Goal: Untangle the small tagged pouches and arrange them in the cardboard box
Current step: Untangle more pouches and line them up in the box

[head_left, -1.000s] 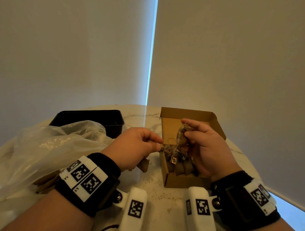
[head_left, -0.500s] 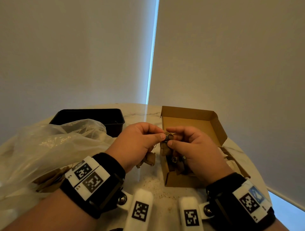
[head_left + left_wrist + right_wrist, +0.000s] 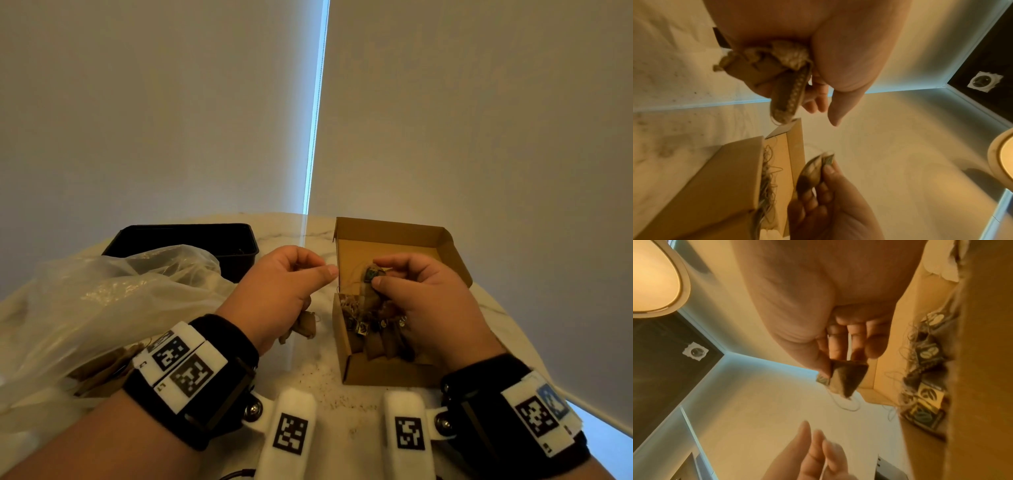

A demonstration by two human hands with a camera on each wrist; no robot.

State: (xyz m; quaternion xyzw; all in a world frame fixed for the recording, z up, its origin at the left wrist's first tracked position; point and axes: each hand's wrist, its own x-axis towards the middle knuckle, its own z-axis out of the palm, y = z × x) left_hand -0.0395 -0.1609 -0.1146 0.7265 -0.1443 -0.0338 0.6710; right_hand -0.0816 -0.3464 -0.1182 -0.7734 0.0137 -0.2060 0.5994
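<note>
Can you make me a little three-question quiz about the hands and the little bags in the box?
1. True or false: the cardboard box already has pouches inside it.
2. Which of the two hands pinches a single pouch with its tag above the box? A) left hand B) right hand
3. Fill in: to the left of the box, behind the crumpled plastic bag, sits a black ____.

Key
1. True: a row of pouches with tags stands at the near end of the box.
2. B: the right hand pinches it; the left hand clutches a bunch of other pouches in its palm.
3. tray.
</note>
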